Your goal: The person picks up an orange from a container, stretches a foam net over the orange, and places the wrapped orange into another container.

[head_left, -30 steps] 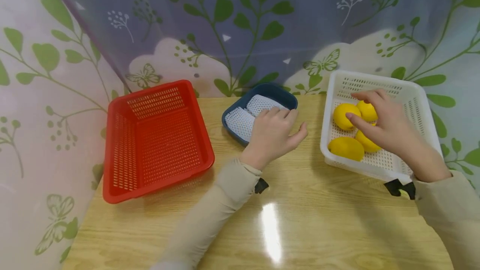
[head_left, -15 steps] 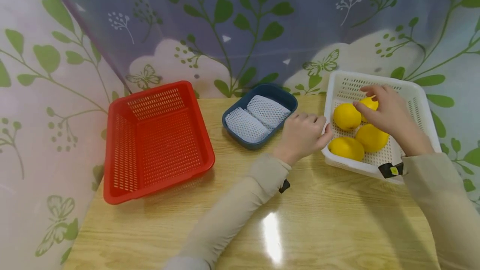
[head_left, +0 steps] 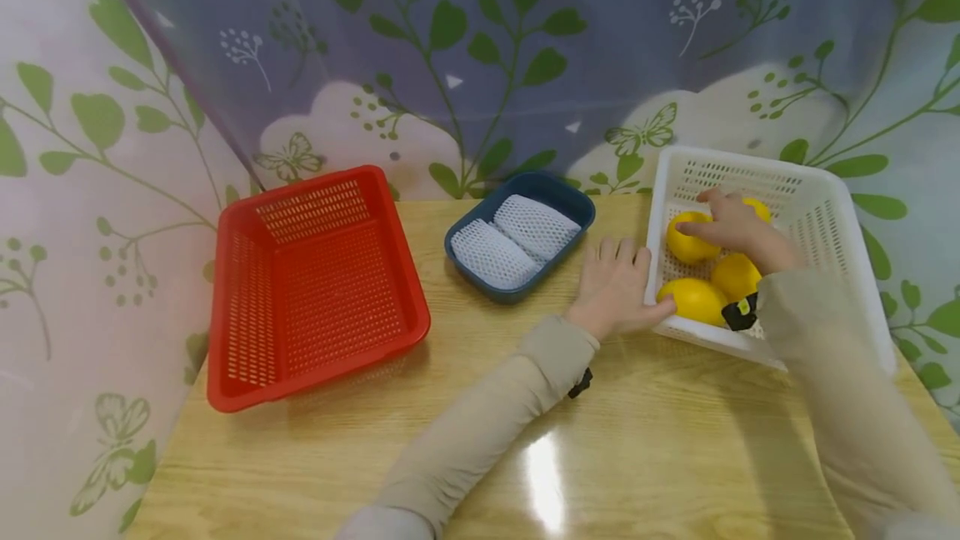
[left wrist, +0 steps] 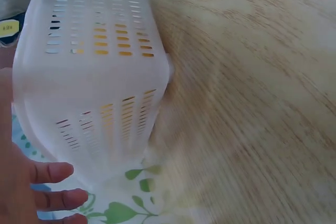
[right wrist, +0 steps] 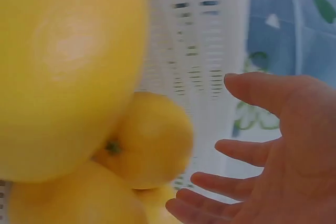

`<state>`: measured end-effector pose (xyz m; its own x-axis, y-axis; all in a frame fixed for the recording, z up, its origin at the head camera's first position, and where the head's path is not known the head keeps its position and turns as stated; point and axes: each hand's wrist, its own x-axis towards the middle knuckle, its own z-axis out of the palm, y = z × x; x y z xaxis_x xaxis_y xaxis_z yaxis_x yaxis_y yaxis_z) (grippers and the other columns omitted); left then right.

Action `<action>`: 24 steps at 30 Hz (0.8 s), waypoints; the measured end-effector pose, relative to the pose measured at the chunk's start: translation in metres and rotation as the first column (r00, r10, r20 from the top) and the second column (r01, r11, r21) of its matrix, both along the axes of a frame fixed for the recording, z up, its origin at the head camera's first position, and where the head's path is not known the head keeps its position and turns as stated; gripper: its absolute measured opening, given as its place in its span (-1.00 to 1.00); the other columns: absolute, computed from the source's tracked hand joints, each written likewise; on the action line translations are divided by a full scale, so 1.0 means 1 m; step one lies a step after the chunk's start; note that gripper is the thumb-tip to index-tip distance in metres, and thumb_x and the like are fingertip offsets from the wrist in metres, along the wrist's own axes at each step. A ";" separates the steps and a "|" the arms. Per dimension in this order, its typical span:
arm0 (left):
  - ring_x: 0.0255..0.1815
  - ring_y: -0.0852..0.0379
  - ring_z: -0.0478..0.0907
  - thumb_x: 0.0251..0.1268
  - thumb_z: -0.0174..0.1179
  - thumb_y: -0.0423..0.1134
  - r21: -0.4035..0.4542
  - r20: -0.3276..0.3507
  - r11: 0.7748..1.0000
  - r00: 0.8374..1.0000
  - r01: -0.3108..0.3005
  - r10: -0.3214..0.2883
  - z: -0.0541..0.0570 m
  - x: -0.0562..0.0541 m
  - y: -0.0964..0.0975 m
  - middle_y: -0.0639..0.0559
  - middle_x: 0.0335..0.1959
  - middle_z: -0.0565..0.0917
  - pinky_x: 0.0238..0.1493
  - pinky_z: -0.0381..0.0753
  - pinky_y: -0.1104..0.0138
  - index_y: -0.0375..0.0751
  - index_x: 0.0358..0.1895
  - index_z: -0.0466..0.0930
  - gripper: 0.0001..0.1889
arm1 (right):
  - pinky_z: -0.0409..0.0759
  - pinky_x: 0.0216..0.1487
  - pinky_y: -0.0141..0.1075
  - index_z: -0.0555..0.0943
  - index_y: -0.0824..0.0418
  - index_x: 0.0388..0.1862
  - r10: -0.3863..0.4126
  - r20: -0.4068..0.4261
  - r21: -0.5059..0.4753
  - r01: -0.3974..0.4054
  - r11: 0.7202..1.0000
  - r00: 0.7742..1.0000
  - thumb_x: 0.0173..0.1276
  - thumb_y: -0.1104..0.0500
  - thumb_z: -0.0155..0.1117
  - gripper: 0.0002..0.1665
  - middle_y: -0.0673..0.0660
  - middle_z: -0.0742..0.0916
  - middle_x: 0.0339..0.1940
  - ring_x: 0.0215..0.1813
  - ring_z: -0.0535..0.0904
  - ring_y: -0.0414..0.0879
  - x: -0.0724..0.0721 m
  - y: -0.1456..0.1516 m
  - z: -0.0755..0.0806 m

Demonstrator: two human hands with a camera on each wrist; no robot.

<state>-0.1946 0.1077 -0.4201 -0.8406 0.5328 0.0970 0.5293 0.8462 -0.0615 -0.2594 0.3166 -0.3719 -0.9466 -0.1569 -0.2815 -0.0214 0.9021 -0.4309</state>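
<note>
My right hand (head_left: 741, 232) reaches into the white basket (head_left: 862, 273), low over several yellow fruits. The round fruit at the back left (head_left: 688, 237) lies nearest its thumb and fingers. In the right wrist view this hand (right wrist: 286, 156) has its fingers apart, with a gap between them and a round fruit (right wrist: 155, 142) showing a green stem end. A longer yellow fruit (head_left: 692, 300) lies in the front left corner. My left hand (head_left: 617, 290) is at the basket's left side, fingers spread and thumb at the rim; whether it touches is hard to tell.
A dark blue tray (head_left: 510, 293) with two white foam net sleeves (head_left: 536, 226) stands left of the white basket. Farther left sits a red basket (head_left: 330, 290) with nothing in it. A patterned curtain (head_left: 480, 65) hangs behind the wooden table (head_left: 637, 440).
My left hand has moved right from above the blue tray to the white basket's side, and its fingers have spread. My right hand has shifted left and lower over the fruits.
</note>
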 end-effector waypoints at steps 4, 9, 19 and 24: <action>0.12 0.03 0.34 0.27 -0.31 0.44 0.002 0.017 1.000 1.000 0.003 -0.003 -0.003 -0.001 0.001 0.08 0.10 0.47 0.14 0.31 0.14 0.06 0.16 0.43 -0.32 | 0.04 0.27 0.46 -0.02 0.57 0.47 -0.018 0.038 -0.008 0.018 1.000 0.999 0.49 -0.06 0.08 -0.07 0.74 0.04 0.38 0.34 -0.03 0.68 -0.004 -0.001 -0.008; 0.12 0.03 0.33 0.28 -0.32 0.41 0.011 0.030 1.000 1.000 0.002 -0.002 -0.006 -0.002 0.000 0.08 0.11 0.46 0.14 0.28 0.16 0.04 0.15 0.44 -0.33 | 0.02 0.31 0.42 0.02 0.59 0.44 -0.009 0.036 -0.010 0.010 1.000 0.999 0.47 -0.06 0.10 -0.07 0.70 0.13 0.36 0.35 0.02 0.63 -0.007 -0.001 -0.020; 0.16 0.02 0.32 0.35 -0.34 0.36 0.020 0.038 1.000 0.999 -0.006 0.005 -0.008 -0.002 0.001 0.06 0.15 0.46 0.13 0.29 0.15 0.01 0.18 0.43 -0.36 | 0.16 0.27 0.41 -0.13 0.50 0.48 -0.043 0.051 -0.040 0.045 0.998 0.998 0.34 0.03 0.26 0.06 0.73 0.08 0.34 0.28 0.13 0.56 -0.011 0.001 -0.040; 0.19 0.00 0.33 0.40 -0.35 0.33 0.016 0.033 1.000 0.999 -0.008 0.008 -0.006 -0.001 0.000 0.05 0.17 0.47 0.14 0.29 0.14 0.00 0.19 0.43 -0.38 | 0.20 0.24 0.41 -0.19 0.48 0.49 -0.048 0.047 -0.056 0.051 0.997 0.998 0.32 0.08 0.28 0.09 0.72 0.11 0.30 0.25 0.17 0.52 -0.008 -0.001 -0.041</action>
<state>-0.1956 0.1079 -0.4258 -0.8479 0.5245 0.0781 0.5238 0.8513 -0.0303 -0.2673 0.3153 -0.4128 -0.9400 -0.1275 -0.3164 0.0432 0.8755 -0.4812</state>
